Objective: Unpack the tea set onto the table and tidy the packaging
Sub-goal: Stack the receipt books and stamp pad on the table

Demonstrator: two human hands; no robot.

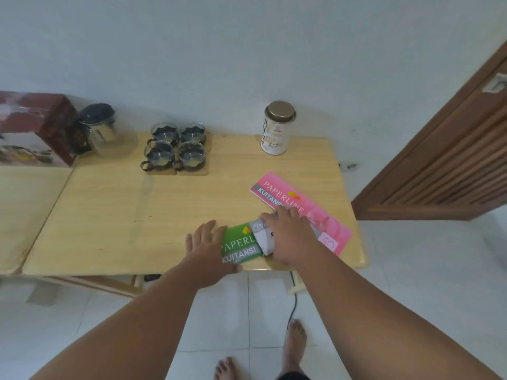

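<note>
Under both flat, spread hands, left [207, 249] and right [292, 237], lie the receipt books [240, 246].

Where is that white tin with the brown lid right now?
The white tin stands upright at the table's far edge, right of the four glass cups, beyond the pink receipt book.

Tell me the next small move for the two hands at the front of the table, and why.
Probably slide the green receipt book and the grey one together under the left hand and right hand, then onto the long pink receipt book: all three overlap loosely near the wooden table edge.
</note>
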